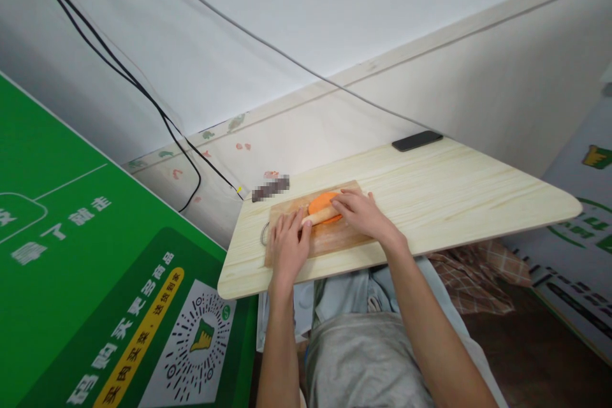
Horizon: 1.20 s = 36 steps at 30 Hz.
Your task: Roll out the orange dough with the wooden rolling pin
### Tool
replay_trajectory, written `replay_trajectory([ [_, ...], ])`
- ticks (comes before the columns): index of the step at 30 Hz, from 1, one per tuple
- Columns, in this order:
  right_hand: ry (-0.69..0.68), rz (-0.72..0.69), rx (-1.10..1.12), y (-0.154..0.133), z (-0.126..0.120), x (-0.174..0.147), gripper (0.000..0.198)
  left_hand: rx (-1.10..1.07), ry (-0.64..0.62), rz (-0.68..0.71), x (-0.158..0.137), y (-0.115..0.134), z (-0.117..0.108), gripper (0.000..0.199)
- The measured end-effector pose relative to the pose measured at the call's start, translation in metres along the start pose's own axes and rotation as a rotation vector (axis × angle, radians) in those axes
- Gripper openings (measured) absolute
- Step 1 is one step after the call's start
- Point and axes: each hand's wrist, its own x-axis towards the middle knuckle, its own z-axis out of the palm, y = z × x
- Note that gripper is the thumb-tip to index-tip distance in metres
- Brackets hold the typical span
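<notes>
A flat round of orange dough point(319, 202) lies on a wooden cutting board point(335, 242). Across the dough runs a pale wooden rolling pin point(319, 215). My left hand point(288, 247) rests over the pin's left end, fingers bent forward above the board. At the other end, my right hand point(367, 213) is closed over the pin with the palm down. Both hands cover the pin's ends, so only its middle shows. Part of the dough is hidden under the pin and the right fingers.
The board sits on a light wood-grain table point(459, 191) against a white wall. A black phone point(417, 141) lies at the far edge. Near the back left corner is a blurred dark object point(271, 189). A metal ring handle point(264, 234) sticks out from the board's left side. Green panel point(143, 255) stands left.
</notes>
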Motion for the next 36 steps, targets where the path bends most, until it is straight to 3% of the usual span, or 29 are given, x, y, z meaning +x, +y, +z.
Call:
replay_trajectory([
  [8,0.121,-0.048,-0.152,0.005,0.024,0.006,0.038,-0.054,-0.039,-0.035,0.027,0.003,-0.005,0.049],
  [16,0.084,0.091,-0.216,-0.018,0.015,-0.003,0.048,-0.27,0.119,0.073,0.028,-0.004,0.002,0.034],
  [22,0.06,0.157,-0.232,-0.033,0.011,-0.008,0.044,-0.332,0.189,0.09,0.026,-0.007,0.0,0.029],
  [36,0.167,0.251,-0.179,-0.025,0.014,-0.004,0.039,-0.371,0.221,0.05,0.027,-0.015,0.001,0.03],
])
